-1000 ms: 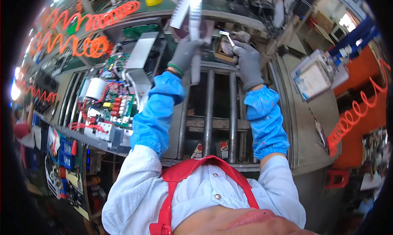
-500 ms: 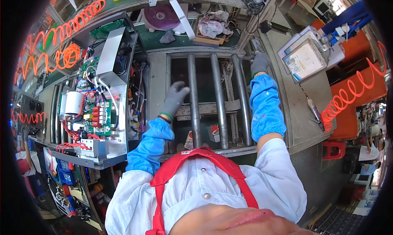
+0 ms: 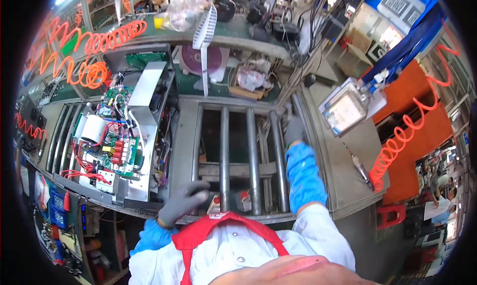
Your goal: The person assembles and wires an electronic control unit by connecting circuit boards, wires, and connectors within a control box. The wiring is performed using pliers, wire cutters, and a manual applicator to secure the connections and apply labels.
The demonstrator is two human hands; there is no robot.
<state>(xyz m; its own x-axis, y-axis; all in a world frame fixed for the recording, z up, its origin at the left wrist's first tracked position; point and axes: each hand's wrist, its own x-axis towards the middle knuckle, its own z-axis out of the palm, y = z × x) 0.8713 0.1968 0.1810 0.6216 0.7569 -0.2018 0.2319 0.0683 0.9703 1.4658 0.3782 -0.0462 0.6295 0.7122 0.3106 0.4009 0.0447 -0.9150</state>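
My left hand [image 3: 183, 204], in a grey glove, is by the near edge of the roller frame. Its fingers are loosely bent and apart, with nothing seen in them. Farther off, my right hand [image 3: 294, 129], also gloved, reaches to the metal rail [image 3: 310, 136] right of the steel rollers [image 3: 252, 161]. Its fingertips are blurred, so what they touch is unclear. On the left stands an open metal chassis [image 3: 145, 185] with a green circuit board [image 3: 130, 158], a white cylinder [image 3: 93, 128], red wires and a bent silver plate [image 3: 147, 89].
Orange coiled hoses [image 3: 117, 36] hang at the far left. A pen-shaped tool [image 3: 359, 167] on a red coiled hose [image 3: 397, 146] lies on the right bench. A clipped sheet [image 3: 346, 111] stands behind it. Two red-topped boxes, one a small box [image 3: 244, 199], sit below the rollers.
My left hand has drawn back from the rollers to the near left edge. The head view has shifted, showing more of the far side. My right hand stays by the rail.
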